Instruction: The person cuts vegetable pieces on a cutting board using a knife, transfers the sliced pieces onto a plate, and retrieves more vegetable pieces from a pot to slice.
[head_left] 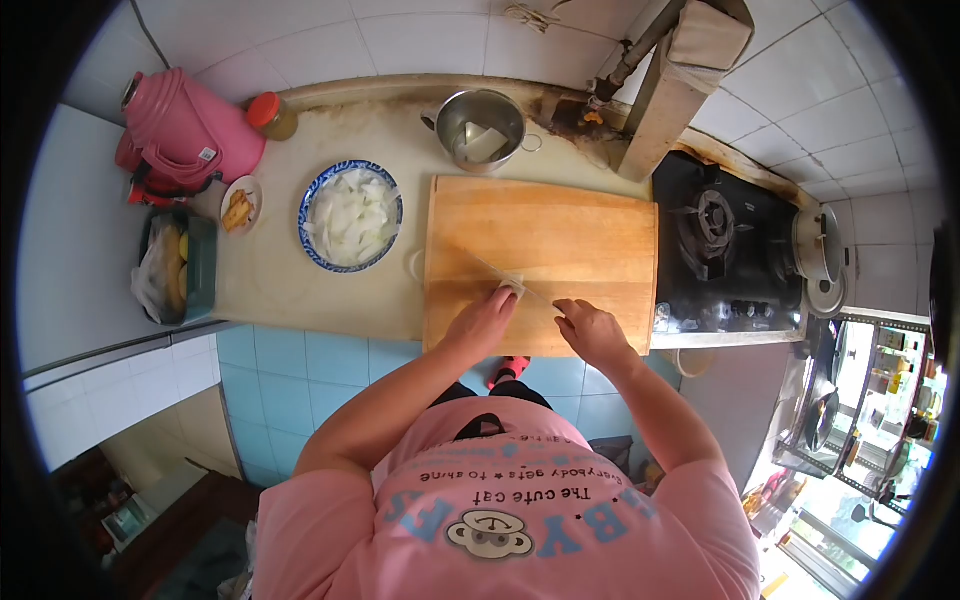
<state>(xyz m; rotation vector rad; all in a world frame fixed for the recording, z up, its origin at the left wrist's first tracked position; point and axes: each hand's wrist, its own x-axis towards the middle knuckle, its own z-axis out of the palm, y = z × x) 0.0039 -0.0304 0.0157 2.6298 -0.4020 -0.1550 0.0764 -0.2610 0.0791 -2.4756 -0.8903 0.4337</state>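
Note:
My right hand (595, 332) grips the handle of a kitchen knife (540, 294), its thin blade pointing to the far left over the wooden cutting board (560, 220). Closed on a small whitish block of food (513, 284), my left hand (484, 324) presses it to the board. The blade is right at this block; whether it has entered it I cannot tell. Left of the board, a blue-rimmed plate (309, 187) bears a heap of pale, thin slices (352, 217). Behind the board, a metal pot (454, 105) contains larger pale pieces (482, 143).
A black gas stove (735, 290) with a pot (815, 240) adjoins the board's right side. At left are a pink thermos (200, 125), a red-lidded jar (272, 117), a small dish (254, 188) of yellowish food and a green bin (203, 270). A boxed pipe (665, 115) rises behind.

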